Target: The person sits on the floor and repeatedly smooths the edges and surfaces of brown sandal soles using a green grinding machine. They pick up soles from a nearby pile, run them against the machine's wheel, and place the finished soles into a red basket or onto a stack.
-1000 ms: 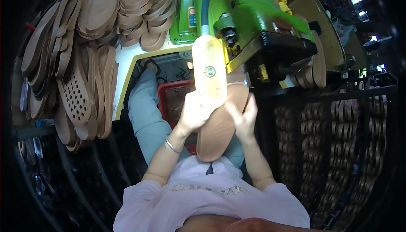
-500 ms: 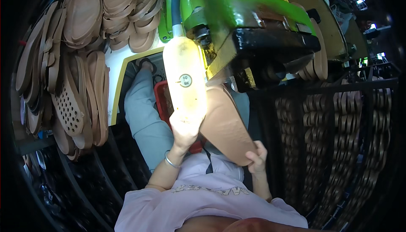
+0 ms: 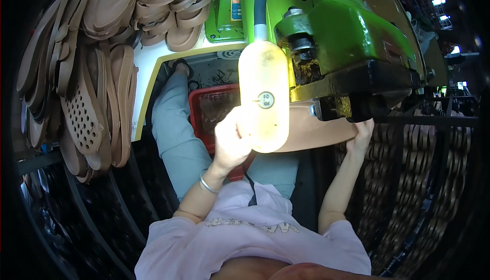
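Between my two hands a brown shoe sole (image 3: 317,133) lies crosswise under the head of a green machine (image 3: 347,30). My right hand (image 3: 361,133) is closed on its right end, fingers wrapped over the edge. Toward the other end, my left hand (image 3: 230,139) is curled around the sole, its fingertips hidden behind a bright oval lamp (image 3: 264,83). The machine's dark lower arm (image 3: 357,83) covers the sole's far edge, so contact between them cannot be made out.
Stacks of brown soles and clog-like shoes (image 3: 109,7) crowd the left of the white table (image 3: 145,76). A red basket (image 3: 194,107) stands between my legs below the machine. Racks of brown soles (image 3: 429,178) line the right side.
The sole has swung from slanting down toward me to lying crosswise under the machine head. My right hand has moved up and to the right; my left hand has shifted slightly up. The view has moved too.
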